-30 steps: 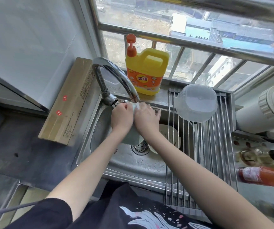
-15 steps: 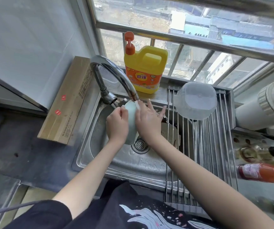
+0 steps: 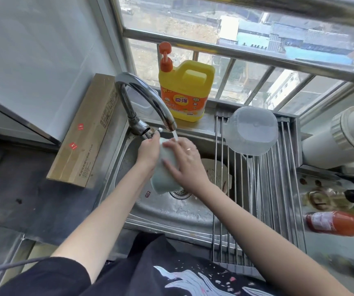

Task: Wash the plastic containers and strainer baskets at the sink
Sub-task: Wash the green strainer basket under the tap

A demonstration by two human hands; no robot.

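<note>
- Stainless sink (image 3: pixel 171 212), centre of frame: the rinsing step is in hand, with water running from the faucet (image 3: pixel 144 97).
- Roll-up rack (image 3: pixel 278 199), right of centre, carries an upturned clear plastic container (image 3: pixel 251 133).
- Pale green container (image 3: pixel 163 180), mid-frame under the stream: the left hand (image 3: pixel 148 152) has its grip round the upper end, and the right hand (image 3: pixel 185 162) lies flat on it, fingers spread.
- Beige strainer basket (image 3: pixel 211 171) lies in the sink. The next move probably calls for turning the green container, then racking it.

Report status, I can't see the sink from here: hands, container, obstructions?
Left hand grips pale green container under the running faucet. Right hand flat against its side. Clear container upended on drying rack. Nothing in the way.
</note>
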